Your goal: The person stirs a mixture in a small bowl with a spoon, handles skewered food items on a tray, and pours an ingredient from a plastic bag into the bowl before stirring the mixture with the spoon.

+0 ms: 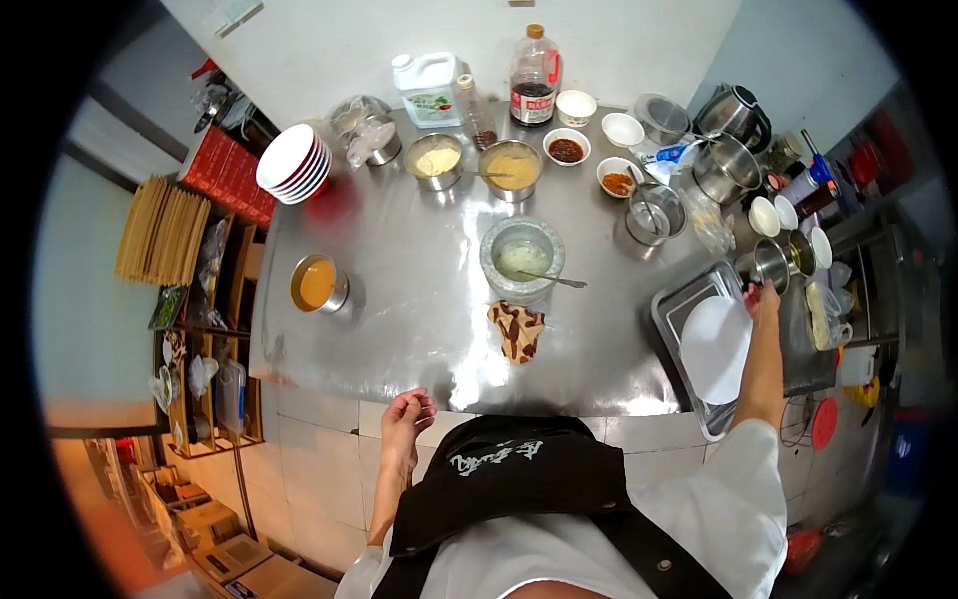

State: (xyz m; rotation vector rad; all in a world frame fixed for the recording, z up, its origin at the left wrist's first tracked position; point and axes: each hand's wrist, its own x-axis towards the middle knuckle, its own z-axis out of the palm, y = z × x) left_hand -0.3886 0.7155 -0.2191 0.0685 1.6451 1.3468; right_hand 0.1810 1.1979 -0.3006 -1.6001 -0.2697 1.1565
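At the right side of the steel table, my right hand [763,299] closes its fingers on the near side of a metal cup [771,266]. Beneath that forearm lies a metal tray [671,344] with a white plate [715,349] in it. My left hand [407,413] hangs just off the table's front edge, fingers loosely bent and apart, holding nothing visible. Mid-table stands a stone mortar [491,262] with pale green contents and a spoon [559,281] leaning in it. A brown-patterned cloth [517,331] lies in front of the mortar.
On the left are a metal bowl of orange liquid [317,285] and stacked bowls [293,165]. Along the back stand metal bowls of yellow paste [437,160], a dark sauce bottle [534,85] and a white jug [429,95]. Pots, a kettle [733,112] and small bowls crowd the right.
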